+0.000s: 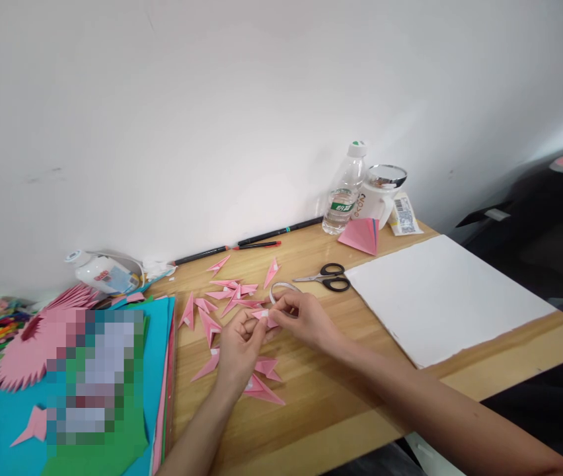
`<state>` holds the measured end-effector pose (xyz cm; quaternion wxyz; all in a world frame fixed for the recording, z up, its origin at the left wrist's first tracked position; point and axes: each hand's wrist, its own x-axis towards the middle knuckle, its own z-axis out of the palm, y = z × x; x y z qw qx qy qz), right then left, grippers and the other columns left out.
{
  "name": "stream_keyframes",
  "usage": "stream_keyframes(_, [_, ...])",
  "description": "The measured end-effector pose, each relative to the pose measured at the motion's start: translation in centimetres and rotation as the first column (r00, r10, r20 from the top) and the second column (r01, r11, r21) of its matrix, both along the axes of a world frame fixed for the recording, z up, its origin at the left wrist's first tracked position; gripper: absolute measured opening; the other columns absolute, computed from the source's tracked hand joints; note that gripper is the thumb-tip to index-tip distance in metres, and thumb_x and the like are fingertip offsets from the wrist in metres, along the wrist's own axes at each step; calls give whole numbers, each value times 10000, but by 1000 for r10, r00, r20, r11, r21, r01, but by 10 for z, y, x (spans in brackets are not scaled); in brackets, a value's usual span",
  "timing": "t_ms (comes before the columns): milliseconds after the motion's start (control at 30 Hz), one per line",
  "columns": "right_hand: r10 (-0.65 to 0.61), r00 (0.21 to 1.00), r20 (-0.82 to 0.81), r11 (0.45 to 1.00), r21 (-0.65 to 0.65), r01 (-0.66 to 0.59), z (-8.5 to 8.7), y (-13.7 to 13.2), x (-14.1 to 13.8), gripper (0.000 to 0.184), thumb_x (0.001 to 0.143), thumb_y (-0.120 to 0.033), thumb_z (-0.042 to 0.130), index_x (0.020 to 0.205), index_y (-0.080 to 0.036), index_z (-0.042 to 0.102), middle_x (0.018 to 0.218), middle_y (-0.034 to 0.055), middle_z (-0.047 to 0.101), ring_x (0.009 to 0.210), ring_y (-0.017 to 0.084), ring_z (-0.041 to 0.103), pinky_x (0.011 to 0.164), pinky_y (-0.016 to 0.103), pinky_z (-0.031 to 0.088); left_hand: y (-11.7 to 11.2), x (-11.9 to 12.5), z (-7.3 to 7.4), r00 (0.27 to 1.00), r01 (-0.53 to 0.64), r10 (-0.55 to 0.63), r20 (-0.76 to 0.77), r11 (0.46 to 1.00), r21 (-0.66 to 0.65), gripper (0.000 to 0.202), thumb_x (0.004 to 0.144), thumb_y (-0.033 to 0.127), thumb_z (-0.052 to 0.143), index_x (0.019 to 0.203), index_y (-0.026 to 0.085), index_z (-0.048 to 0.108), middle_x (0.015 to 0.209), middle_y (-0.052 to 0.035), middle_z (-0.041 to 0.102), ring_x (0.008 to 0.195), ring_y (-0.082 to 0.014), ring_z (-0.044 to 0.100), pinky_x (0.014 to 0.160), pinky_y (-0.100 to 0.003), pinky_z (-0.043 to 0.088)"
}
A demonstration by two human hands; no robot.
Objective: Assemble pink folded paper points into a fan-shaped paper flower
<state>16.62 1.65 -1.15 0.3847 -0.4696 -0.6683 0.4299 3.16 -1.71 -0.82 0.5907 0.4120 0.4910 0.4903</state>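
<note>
My left hand (240,345) and my right hand (302,318) meet over the wooden table (321,403), both pinching one small folded pink paper piece (265,318) between the fingertips. Several pointed pink paper pieces (222,294) lie scattered on the table around and beyond my hands, and a few more (262,387) lie just under my left wrist. A roll of clear tape (281,289) lies right behind my right hand's fingers.
Black-handled scissors (330,277) lie to the right of the tape. A large white sheet (440,294) covers the right side. A plastic bottle (343,190), a white cup (378,195) and a pink folded cone (361,235) stand by the wall. Stacked coloured paper (157,370) lies left.
</note>
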Motion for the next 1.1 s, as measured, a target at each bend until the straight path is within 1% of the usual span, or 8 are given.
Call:
stream_keyframes(167, [-5, 1000, -5, 1000, 10, 5, 0, 0, 0, 175, 687, -92, 537, 528, -146, 586, 549, -37, 458, 536, 82, 387, 499, 197, 280, -1, 1, -2, 999, -37, 37, 34, 999, -15, 225, 667, 302, 696, 666, 164, 517, 476, 80, 541, 492, -91, 561, 657, -284, 535])
stream_keyframes(300, [-1, 1000, -6, 1000, 18, 1, -1, -1, 0, 187, 683, -84, 522, 511, -145, 564, 553, -35, 454, 540, 83, 386, 500, 199, 279, -1, 2, -4, 996, -54, 58, 62, 997, -52, 240, 652, 307, 703, 648, 164, 511, 483, 78, 537, 527, -103, 585, 656, -284, 535])
stream_keyframes(433, [4, 1000, 0, 1000, 28, -4, -2, -2, -2, 180, 677, -77, 517, 516, -143, 562, 543, -35, 447, 538, 84, 388, 500, 200, 279, -1, 3, -7, 994, -107, 109, 30, 992, -63, 256, 631, 307, 711, 613, 163, 499, 461, 78, 538, 514, -109, 590, 616, -271, 537])
stream_keyframes(633, [24, 1000, -20, 999, 33, -23, -1, -3, -3, 193, 682, -79, 508, 503, -144, 537, 544, -38, 420, 526, 77, 360, 480, 192, 268, 1, 1, -8, 992, -117, 120, 35, 991, -71, 224, 663, 339, 680, 672, 150, 561, 589, 21, 641, 602, -152, 637, 606, -300, 546])
stream_keyframes(833, [-16, 1000, -16, 1000, 11, 17, 0, -2, -2, 179, 689, -94, 513, 521, -145, 549, 548, -35, 455, 531, 81, 373, 488, 193, 282, 2, -1, -4, 989, -92, 102, 108, 991, -98, 268, 683, 405, 654, 678, 152, 567, 693, -14, 662, 682, -177, 650, 649, -327, 543])
stream_keyframes(900, [-21, 1000, -18, 1000, 8, 21, 0, -2, -2, 172, 691, -97, 516, 534, -145, 565, 556, -30, 480, 535, 82, 388, 495, 194, 291, 3, -2, -5, 992, -92, 98, 82, 993, -78, 264, 687, 409, 651, 696, 156, 575, 700, -8, 653, 668, -164, 641, 642, -317, 543])
stream_keyframes(1000, [-21, 1000, -19, 1000, 1, 21, 0, -2, -3, 172, 701, -104, 526, 542, -145, 580, 567, -22, 505, 542, 87, 411, 506, 197, 304, 3, -3, -6, 992, -123, 122, -39, 992, -16, 236, 668, 371, 682, 757, 166, 607, 727, 2, 636, 660, -142, 616, 611, -284, 544])
stream_keyframes(1100, [-12, 999, -32, 1000, 12, 13, 2, -3, -3, 173, 712, -113, 541, 550, -149, 592, 572, -21, 502, 546, 91, 415, 507, 200, 305, 2, -4, -5, 981, -140, 145, -130, 989, 49, 206, 653, 330, 701, 746, 162, 627, 772, -16, 639, 710, -156, 617, 606, -267, 544])
